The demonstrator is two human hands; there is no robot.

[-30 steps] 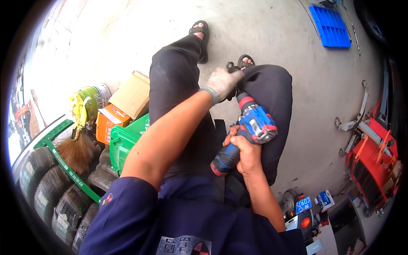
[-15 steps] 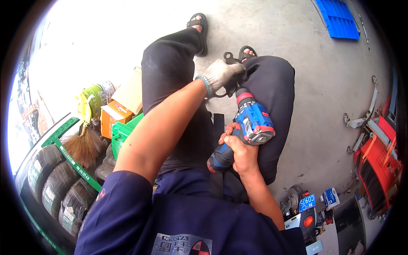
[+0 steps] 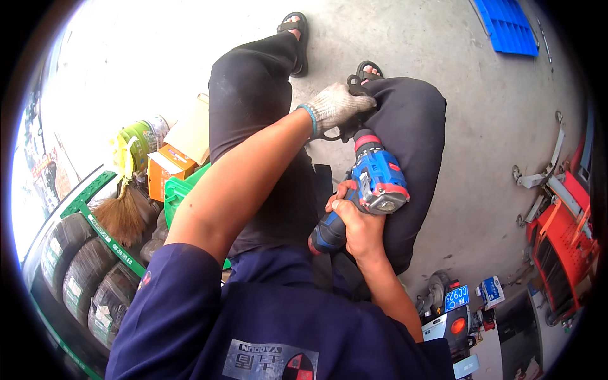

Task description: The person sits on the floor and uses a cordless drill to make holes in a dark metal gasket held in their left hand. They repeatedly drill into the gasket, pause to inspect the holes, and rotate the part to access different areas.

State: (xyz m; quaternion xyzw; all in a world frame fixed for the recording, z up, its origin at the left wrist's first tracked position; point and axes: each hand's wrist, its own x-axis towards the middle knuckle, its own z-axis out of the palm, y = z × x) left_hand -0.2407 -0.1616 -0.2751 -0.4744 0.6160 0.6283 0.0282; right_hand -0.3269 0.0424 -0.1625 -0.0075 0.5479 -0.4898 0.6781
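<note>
My right hand (image 3: 360, 223), bare, is wrapped round the handle of a blue and red cordless drill (image 3: 379, 174). The drill's chuck points away from me, up against a dark metal bracket (image 3: 347, 130) with rounded eyes at its ends. My left hand (image 3: 337, 106), in a whitish knit glove with a blue cuff, is closed on that bracket beside my right knee. Glove and thigh cover much of the bracket, and the drill's tip is hidden where it meets the metal.
Wrapped tyres (image 3: 85, 282) fill a green rack at the left, near a straw broom (image 3: 120, 218), an orange box (image 3: 170, 170) and a green bin (image 3: 178, 193). A red wheeled tool cart (image 3: 567, 253) stands at right. A blue plastic panel (image 3: 506, 26) lies at the far right.
My left hand and the bracket have shifted slightly to the right, with the bracket's far eye tilting over. My right knee leans a little further right. The drill stays nearly in place.
</note>
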